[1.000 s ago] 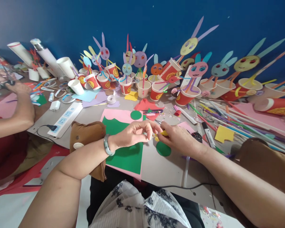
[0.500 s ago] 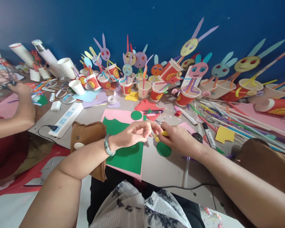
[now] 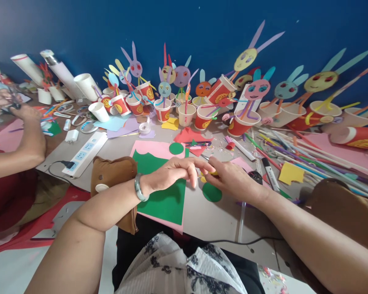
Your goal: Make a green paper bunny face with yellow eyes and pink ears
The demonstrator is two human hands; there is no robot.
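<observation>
My left hand point(image 3: 179, 173), with a bangle point(image 3: 138, 188) on its wrist, hovers above the right edge of a green paper sheet point(image 3: 161, 202). Its fingers stretch out towards my right hand point(image 3: 233, 177) and seem to meet that hand's fingertips; I see nothing held in it. The right hand's fingers are curled around a small yellow thing point(image 3: 214, 173), mostly hidden. A green paper circle point(image 3: 212, 192) lies below the right hand. Another green circle point(image 3: 176, 148) rests on the pink paper point(image 3: 155, 147) under the green sheet.
Red paper cups point(image 3: 204, 118) with rabbit-faced figures line the blue wall. A power strip point(image 3: 88, 153) and a brown cushion-like piece point(image 3: 113, 173) are at left. Pipe cleaners point(image 3: 325, 159) and a marker point(image 3: 270, 173) lie at right. Another person's arm point(image 3: 24, 147) is at far left.
My left hand's fingers have gone from a loose pinch to stretched out, reaching slightly further right. The right hand has barely moved.
</observation>
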